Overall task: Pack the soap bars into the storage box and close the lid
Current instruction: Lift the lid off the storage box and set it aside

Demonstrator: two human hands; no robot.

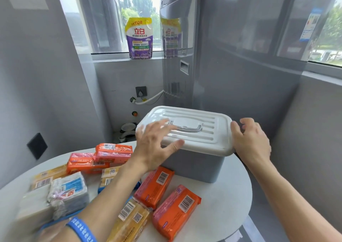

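A grey storage box [196,166] stands at the back of a round white table [227,191], with its white ribbed lid [209,130] on top. My left hand [155,143] lies spread over the lid's near left corner, fingers apart. My right hand [251,140] curls around the lid's right edge. Several wrapped soap bars lie loose on the table: orange ones [175,214] [155,186] in front of the box, a yellow one [129,221] near my left forearm, stacked orange ones [112,152] at the left, and a white-blue pack [68,191].
A tall grey appliance [231,47] rises right behind the box. A purple detergent pouch [139,38] stands on the window sill. Grey walls close in on the left and right. The table's right rim drops off past my right forearm.
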